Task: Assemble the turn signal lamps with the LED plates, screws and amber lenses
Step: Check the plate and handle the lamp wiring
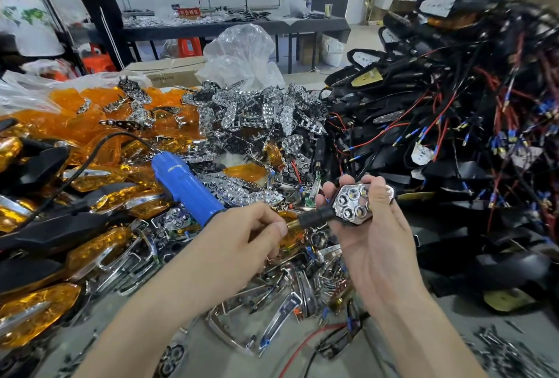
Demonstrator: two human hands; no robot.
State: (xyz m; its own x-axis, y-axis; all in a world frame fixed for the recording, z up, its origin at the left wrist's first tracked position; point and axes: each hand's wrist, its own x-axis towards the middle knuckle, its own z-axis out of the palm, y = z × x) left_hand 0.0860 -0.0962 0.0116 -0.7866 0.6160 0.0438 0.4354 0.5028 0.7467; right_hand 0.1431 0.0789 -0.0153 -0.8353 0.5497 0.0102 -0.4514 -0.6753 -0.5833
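Workshop clutter fills the view: a grey worktop buried under parts, with a tangle of black wired housings heaped on the right, a spread of amber lenses on the left, and a mound of chrome reflector plates in the middle. A blue electric screwdriver lies across the pile, its cord trailing left.

Near the centre, the right hand is curled around a turn signal lamp, cradling the body with the chrome LED plate facing up and no lens on it. The left hand is closed, fingertips pinched at the threaded stem of the lamp.

The lamp looks light and rigid. Its plated face likely scuffs and slips, so the black shell edges and stem seem the safest holds. An amber lens should be stiff but brittle; take it by the rim.
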